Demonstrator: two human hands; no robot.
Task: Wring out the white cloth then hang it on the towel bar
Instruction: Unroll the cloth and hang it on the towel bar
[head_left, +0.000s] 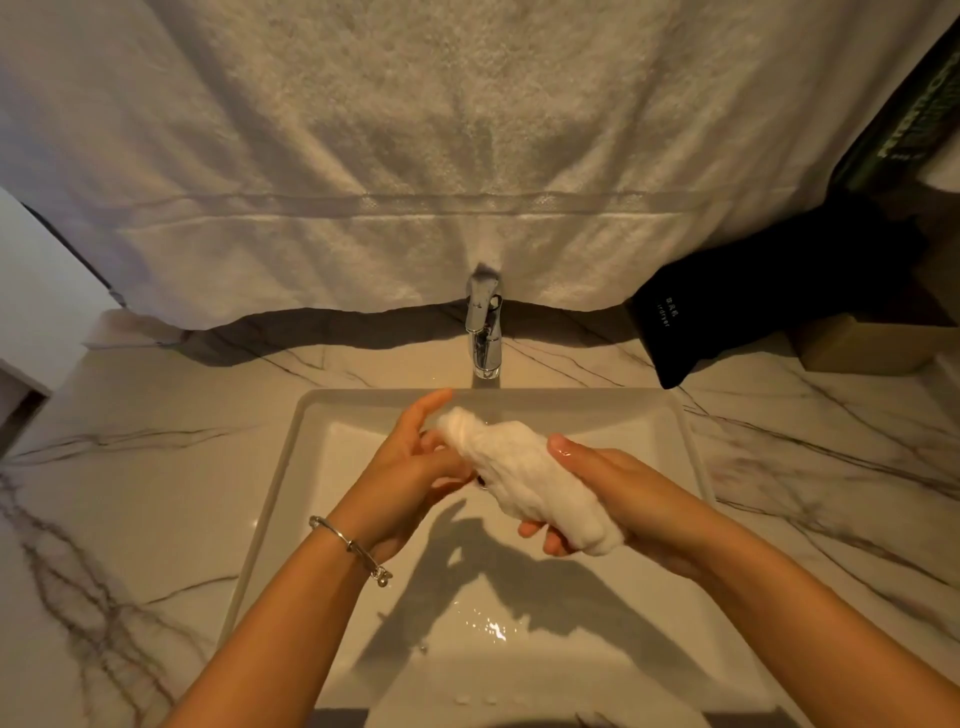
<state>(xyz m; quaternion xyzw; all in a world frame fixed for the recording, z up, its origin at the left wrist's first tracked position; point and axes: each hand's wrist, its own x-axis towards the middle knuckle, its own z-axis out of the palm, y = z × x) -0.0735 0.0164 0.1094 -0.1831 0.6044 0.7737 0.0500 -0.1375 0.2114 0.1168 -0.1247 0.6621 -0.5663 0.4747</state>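
Step in hand, as judged: wringing. One white cloth (524, 478), rolled into a thick wad, is held over the sink (311, 467), approx. above the basin centre. The near end is gripped by the right hand (618, 499), fingers (535, 530) curled under & thumb on top. The far end is met by the left hand (415, 467); its fingers are loosely spread, not clamped, so a real twist isn't yet applied. Next move, prob.: left fingers closed on the far end, then opposite turns w/ both wrists, drips kept in the basin. No towel bar can be made out; it must be found first.

Counted: 1 faucet (485, 327), 1 large towel (415, 156) hung behind, 1 black pouch (753, 291) on the marble surface (130, 467), 1 bracelet (353, 548) on the left wrist.
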